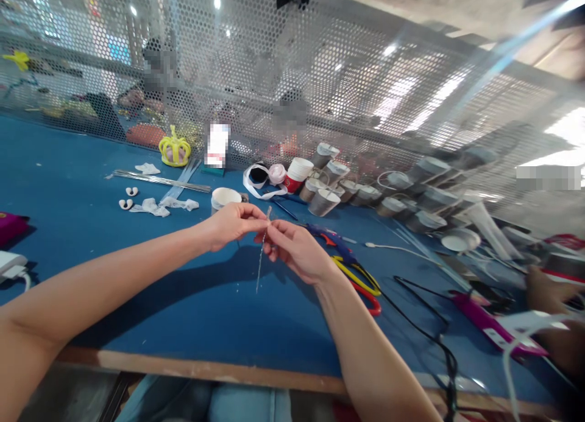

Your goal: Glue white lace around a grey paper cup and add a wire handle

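My left hand point(233, 225) and my right hand point(301, 249) meet over the middle of the table, fingertips pinched together. Between them is a thin twisted wire point(259, 270) hanging downward, with a short pale end sticking up above the fingers. Fingers hide the part where it is gripped. Just behind my left hand stands a white paper cup point(226, 196). To the right of my right hand lie a dark blue glue gun point(336, 244) and tools with yellow and red handles point(365, 282).
Straight wires point(159, 180), white fabric scraps point(155, 207) and a yellow crown-shaped piece point(174, 149) lie at left. Cups point(299, 171) and several grey containers point(324, 201) line the mesh panel point(356, 75). Black cable point(423, 324) and a purple power strip point(493, 327) sit right, near another person's hand point(546, 294).
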Tool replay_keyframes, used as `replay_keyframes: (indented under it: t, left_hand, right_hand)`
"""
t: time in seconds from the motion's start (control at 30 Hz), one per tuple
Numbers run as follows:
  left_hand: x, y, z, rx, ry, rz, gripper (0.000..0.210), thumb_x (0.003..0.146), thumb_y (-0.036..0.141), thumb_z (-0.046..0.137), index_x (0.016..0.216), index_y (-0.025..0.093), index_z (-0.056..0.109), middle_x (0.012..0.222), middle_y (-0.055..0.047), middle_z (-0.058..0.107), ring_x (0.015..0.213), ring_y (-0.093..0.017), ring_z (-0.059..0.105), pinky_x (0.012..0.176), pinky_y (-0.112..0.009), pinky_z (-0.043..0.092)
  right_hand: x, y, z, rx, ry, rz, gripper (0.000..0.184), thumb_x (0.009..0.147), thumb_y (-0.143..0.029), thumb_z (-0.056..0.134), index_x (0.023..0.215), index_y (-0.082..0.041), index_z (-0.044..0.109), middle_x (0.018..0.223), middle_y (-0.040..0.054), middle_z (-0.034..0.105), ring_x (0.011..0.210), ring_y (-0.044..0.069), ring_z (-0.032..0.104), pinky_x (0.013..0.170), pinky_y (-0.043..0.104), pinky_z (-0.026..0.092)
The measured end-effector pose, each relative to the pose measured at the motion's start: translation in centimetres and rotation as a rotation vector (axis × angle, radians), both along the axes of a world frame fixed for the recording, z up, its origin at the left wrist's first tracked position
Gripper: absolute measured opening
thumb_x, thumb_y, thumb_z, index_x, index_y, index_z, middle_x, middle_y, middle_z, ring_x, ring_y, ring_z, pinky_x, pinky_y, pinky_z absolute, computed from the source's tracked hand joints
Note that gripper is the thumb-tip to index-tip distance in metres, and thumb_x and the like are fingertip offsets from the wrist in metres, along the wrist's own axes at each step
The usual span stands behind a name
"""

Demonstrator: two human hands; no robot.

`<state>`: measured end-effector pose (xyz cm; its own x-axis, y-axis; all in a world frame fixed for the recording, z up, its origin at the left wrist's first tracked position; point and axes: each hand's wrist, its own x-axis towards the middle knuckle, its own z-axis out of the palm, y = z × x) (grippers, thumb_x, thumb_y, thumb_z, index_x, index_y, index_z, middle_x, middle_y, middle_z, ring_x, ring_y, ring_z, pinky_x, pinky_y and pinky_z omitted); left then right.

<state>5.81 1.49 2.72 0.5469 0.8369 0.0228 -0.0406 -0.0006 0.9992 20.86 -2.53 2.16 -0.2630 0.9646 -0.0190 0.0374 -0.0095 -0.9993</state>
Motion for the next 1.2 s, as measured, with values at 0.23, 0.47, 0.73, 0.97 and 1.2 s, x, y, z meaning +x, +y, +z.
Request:
replay_keyframes:
  t: [0.23, 0.47, 0.73, 0.97, 1.2]
  left_hand:
    - [0.2, 0.0, -0.3, -0.064, -0.105, 0.031, 0.015, 0.066, 0.023, 0.062, 0.069, 0.013, 0.051, 0.050, 0.007, 0.044, 0.035, 0.000, 0.025, 0.038, -0.021, 0.014]
    - [0.4, -0.2, -0.5, 0.006, -0.099, 0.074, 0.015, 0.067, 0.024, 0.061, 0.069, 0.013, 0.052, 0.051, 0.007, 0.044, 0.038, 0.000, 0.026, 0.039, -0.020, 0.017]
    - [0.2, 0.0, -0.3, 0.117, 0.014, 0.091, 0.010, 0.068, 0.021, 0.059, 0.068, 0.012, 0.053, 0.051, 0.006, 0.045, 0.045, -0.003, 0.034, 0.043, -0.018, 0.026]
    - [0.2, 0.0, -0.3, 0.138, 0.032, 0.084, 0.008, 0.070, 0.017, 0.058, 0.066, 0.013, 0.053, 0.052, 0.005, 0.047, 0.045, -0.002, 0.035, 0.043, -0.018, 0.027]
    - [0.3, -0.1, -0.5, 0.071, 0.007, 0.077, 0.010, 0.069, 0.021, 0.058, 0.069, 0.013, 0.053, 0.048, 0.007, 0.043, 0.041, -0.002, 0.031, 0.041, -0.018, 0.024]
  right_hand:
    - [-0.7, -0.4, 0.0, 0.019, 0.032, -0.080, 0.021, 0.067, -0.030, 0.066, 0.072, -0.016, 0.052, 0.060, -0.0032, 0.058, 0.047, 0.005, 0.047, 0.042, 0.018, 0.036]
    - [-0.9, -0.5, 0.0, 0.124, -0.071, -0.133, 0.022, 0.067, -0.033, 0.066, 0.070, -0.016, 0.051, 0.060, -0.0023, 0.059, 0.046, 0.006, 0.048, 0.041, 0.020, 0.039]
    - [-1.0, -0.6, 0.0, 0.217, -0.171, -0.219, 0.021, 0.066, -0.034, 0.065, 0.069, -0.017, 0.052, 0.059, -0.0012, 0.059, 0.050, 0.008, 0.050, 0.044, 0.020, 0.039]
    - [-1.2, -0.6, -0.3, 0.239, -0.181, -0.237, 0.020, 0.065, -0.033, 0.065, 0.066, -0.018, 0.052, 0.058, -0.0014, 0.058, 0.050, 0.009, 0.049, 0.046, 0.023, 0.041]
    - [-1.3, -0.5, -0.4, 0.262, -0.212, -0.264, 0.022, 0.064, -0.035, 0.065, 0.064, -0.019, 0.051, 0.057, -0.0012, 0.057, 0.049, 0.009, 0.048, 0.046, 0.024, 0.042]
